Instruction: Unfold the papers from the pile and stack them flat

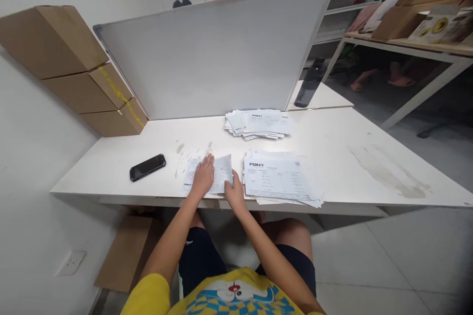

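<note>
A printed paper sheet [221, 170] lies near the front edge of the white desk, with a red stamp and part of a "PONY" logo showing at its left. My left hand [204, 176] rests flat across its middle, fingers stretched out. Along the sheet's right edge, my right hand [234, 191] pinches the paper, thumb on top. A small pale object [210, 151] sits by my left fingertips; its kind is unclear. Right of my hands is a loose stack of printed forms [277, 177] headed "PONY". Farther back lies another, untidy pile of forms [264, 123].
A black phone [148, 167] lies to the left. Stacked cardboard boxes [111, 103] stand at the back left. A whiteboard [221, 54] rises along the desk's rear, with a dark bottle [309, 83] at its right end. Grey smudges mark the desk [332, 142]. Another person's feet show beyond.
</note>
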Available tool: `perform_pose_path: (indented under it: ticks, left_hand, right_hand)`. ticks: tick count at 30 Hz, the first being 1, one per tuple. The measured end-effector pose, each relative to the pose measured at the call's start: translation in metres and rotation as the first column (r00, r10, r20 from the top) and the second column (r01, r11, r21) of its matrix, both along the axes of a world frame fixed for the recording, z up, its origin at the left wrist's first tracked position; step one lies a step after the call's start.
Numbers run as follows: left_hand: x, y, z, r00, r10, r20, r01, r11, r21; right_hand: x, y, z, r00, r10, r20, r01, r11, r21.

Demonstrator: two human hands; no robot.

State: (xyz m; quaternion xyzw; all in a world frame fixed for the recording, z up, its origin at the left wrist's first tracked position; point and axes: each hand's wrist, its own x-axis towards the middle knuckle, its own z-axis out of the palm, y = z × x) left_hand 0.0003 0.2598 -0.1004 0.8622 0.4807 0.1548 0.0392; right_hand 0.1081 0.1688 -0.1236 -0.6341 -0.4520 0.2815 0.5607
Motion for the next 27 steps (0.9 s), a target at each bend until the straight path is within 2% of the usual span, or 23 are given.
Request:
perform_pose_path:
  ticks: [4, 7, 9, 11, 13, 16, 18, 20, 23, 27]
  left_hand:
    - [-0.002, -0.004, 0.006, 0.999, -0.048, -0.013, 0.049, 0.998, 0.047]
    - [-0.004, 0.0, 0.004, 0.996, -0.085, 0.013, 0.084, 0.993, 0.086]
    - [-0.005, 0.003, 0.001, 0.993, -0.112, 0.047, 0.107, 0.989, 0.098]
    - [-0.007, 0.007, -0.004, 0.988, -0.134, 0.074, 0.125, 0.986, 0.113]
    - [-0.007, 0.009, -0.007, 0.985, -0.143, 0.093, 0.131, 0.983, 0.126]
    - [-0.007, 0.013, -0.011, 0.982, -0.139, 0.125, 0.123, 0.983, 0.133]
    - [-0.007, 0.015, -0.013, 0.98, -0.134, 0.148, 0.115, 0.985, 0.131]
    - [-0.007, 0.016, -0.014, 0.978, -0.129, 0.165, 0.11, 0.987, 0.118]
    - [-0.007, 0.017, -0.015, 0.977, -0.125, 0.175, 0.11, 0.99, 0.091]
    - [-0.007, 0.016, -0.015, 0.973, -0.129, 0.192, 0.115, 0.99, 0.078]
  right_hand:
    - [0.005, -0.03, -0.013, 0.994, -0.002, 0.106, -0.014, 0.989, 0.146]
    - [0.054, -0.054, -0.021, 0.982, -0.058, 0.181, 0.031, 0.988, 0.149]
    - [0.104, -0.069, -0.022, 0.955, -0.157, 0.251, 0.136, 0.986, 0.098]
    - [0.155, -0.082, -0.017, 0.898, -0.269, 0.347, 0.288, 0.958, -0.003]
    - [0.196, -0.089, -0.008, 0.84, -0.29, 0.459, 0.37, 0.924, -0.092]
    - [0.227, -0.089, 0.005, 0.709, -0.252, 0.658, 0.452, 0.88, -0.15]
    - [0.235, -0.081, 0.012, 0.624, -0.242, 0.743, 0.483, 0.867, -0.123]
    - [0.241, -0.067, 0.017, 0.599, -0.236, 0.765, 0.456, 0.886, -0.084]
    - [0.248, -0.029, 0.028, 0.637, -0.167, 0.753, 0.317, 0.946, -0.059]
    - [0.242, 0.052, 0.051, 0.676, -0.007, 0.737, 0.133, 0.985, -0.113]
